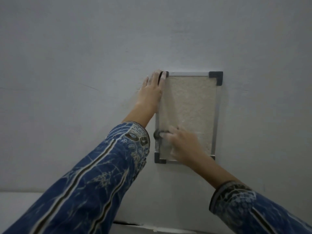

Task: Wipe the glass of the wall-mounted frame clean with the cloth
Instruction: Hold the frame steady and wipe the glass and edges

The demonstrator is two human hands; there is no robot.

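A tall rectangular frame (217,105) hangs on the wall, with thin metal edges and black corner pieces. Its glass (190,102) covers a beige textured sheet. My left hand (152,86) lies flat with straight fingers on the frame's top-left corner and the wall beside it. My right hand (182,144) is blurred over the lower left of the glass. Its fingers hold a small dark cloth (157,133) against the glass near the left edge; most of the cloth is hidden under the fingers.
The pale grey wall (84,65) fills the view around the frame. A white ledge or surface (16,205) runs along the bottom left, with a dark gap below my left sleeve (126,222).
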